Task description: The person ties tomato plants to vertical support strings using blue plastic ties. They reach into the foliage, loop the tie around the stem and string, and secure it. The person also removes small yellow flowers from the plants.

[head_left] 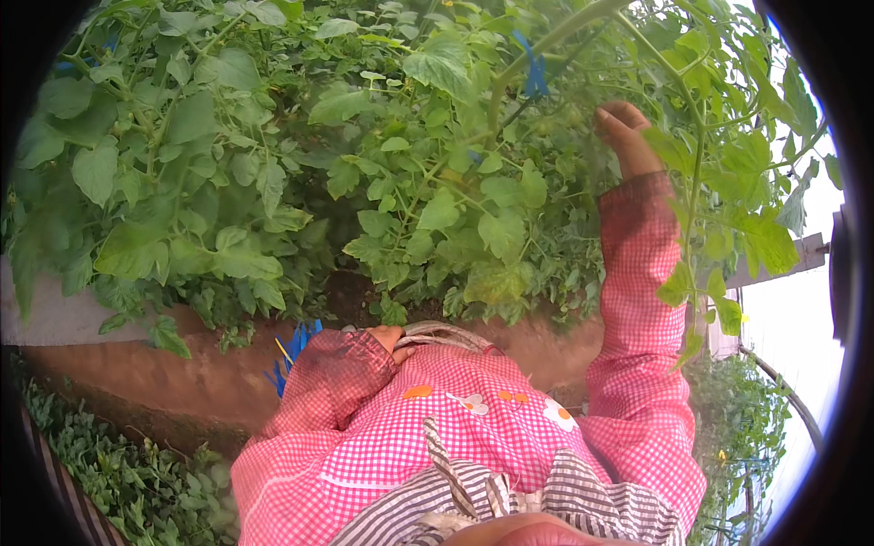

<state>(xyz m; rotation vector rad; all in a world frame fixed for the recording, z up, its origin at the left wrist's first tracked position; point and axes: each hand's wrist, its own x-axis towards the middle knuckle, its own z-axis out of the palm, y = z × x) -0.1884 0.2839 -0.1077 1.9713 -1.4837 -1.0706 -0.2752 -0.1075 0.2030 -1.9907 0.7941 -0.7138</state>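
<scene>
My right hand [626, 135] is raised among the tomato plants [492, 227], its fingers bent and drawn together. Whatever it may hold is hidden or too small to make out. Left of it, a blue tie strip [535, 75] is knotted around a thick green stem [574, 29]. My left hand [391, 340] is down at my waist, fingers curled by the beige edge of a cloth [446, 331]; what lies in them cannot be seen. Beside the left sleeve, a bunch of blue strips [296, 348] sticks out.
A long leafy stem [699, 173] hangs close by my right forearm. Ahead of my waist runs a brown soil bank [182, 369], with a pale strip [64, 309] along its left part. Low plants [118, 464] grow at the lower left. White sheeting [801, 309] stands at the right.
</scene>
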